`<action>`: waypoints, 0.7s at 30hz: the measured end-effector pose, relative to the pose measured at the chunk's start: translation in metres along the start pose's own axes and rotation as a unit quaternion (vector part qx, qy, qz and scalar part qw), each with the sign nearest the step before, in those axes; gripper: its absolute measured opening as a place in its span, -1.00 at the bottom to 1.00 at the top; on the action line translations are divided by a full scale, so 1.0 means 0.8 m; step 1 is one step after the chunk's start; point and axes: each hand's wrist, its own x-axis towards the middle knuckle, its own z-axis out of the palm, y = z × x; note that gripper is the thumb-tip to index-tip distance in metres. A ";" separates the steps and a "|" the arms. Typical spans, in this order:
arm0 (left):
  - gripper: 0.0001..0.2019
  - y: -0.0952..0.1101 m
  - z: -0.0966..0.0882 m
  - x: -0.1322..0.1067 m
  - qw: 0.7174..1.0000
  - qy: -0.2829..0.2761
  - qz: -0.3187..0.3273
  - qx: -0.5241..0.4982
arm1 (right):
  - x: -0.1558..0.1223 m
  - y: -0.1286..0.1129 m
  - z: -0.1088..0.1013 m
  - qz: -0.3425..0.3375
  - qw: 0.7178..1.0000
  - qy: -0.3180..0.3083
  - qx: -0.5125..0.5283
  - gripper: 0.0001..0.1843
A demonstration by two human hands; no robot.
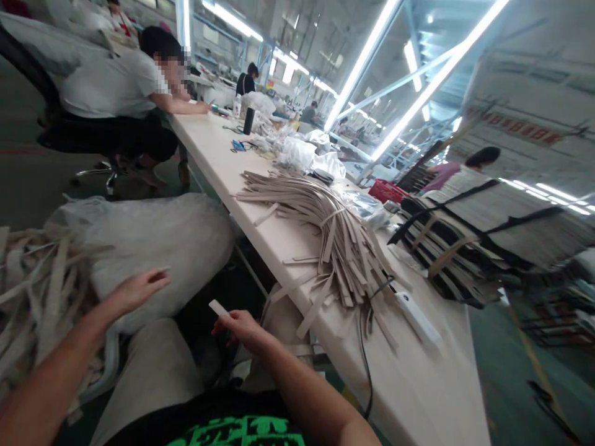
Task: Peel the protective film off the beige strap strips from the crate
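- Black shirt [242, 430] with green print, nearest the camera, fills the bottom edge
- Right hand [239, 327] pinches a short pale strip [218, 308] between thumb and fingers, in front of the body, left of the table [418, 396]
- Left hand [139, 290] hangs before a cloudy plastic bag [162, 229], fingers drawn together; through the blur I cannot tell whether they hold anything
- Loose beige strips [41, 291] heap up at far left, beside the bag
- Tied bundle of beige strips [325, 229] lies on the table, a white oblong object [418, 319] and a dark cable [365, 359] next to it
- Co-worker [111, 87] in white leans at the table's far end
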 end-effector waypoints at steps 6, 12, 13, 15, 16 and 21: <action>-0.40 0.107 0.142 0.000 0.968 -0.210 0.137 -0.019 | 0.011 -0.006 -0.002 0.011 0.990 -0.023 -0.138 -0.78; -0.54 0.094 0.190 -0.007 0.969 -0.230 0.094 0.014 | 0.002 0.003 -0.021 -0.051 0.915 -0.070 -0.393 -0.86; -0.57 0.075 0.186 -0.005 0.975 -0.211 0.066 0.016 | 0.001 0.004 -0.026 -0.062 0.901 -0.085 -0.422 -0.88; -0.65 0.031 0.169 -0.003 0.986 -0.165 0.004 0.018 | -0.004 0.004 -0.033 -0.081 0.878 -0.109 -0.459 -0.87; -0.70 0.006 0.156 -0.002 0.990 -0.139 -0.029 0.019 | -0.006 0.002 -0.036 -0.088 0.871 -0.116 -0.469 -0.85; -0.83 -0.113 0.085 -0.013 0.975 0.014 -0.220 0.035 | -0.014 -0.009 -0.042 -0.105 0.860 -0.123 -0.485 -0.77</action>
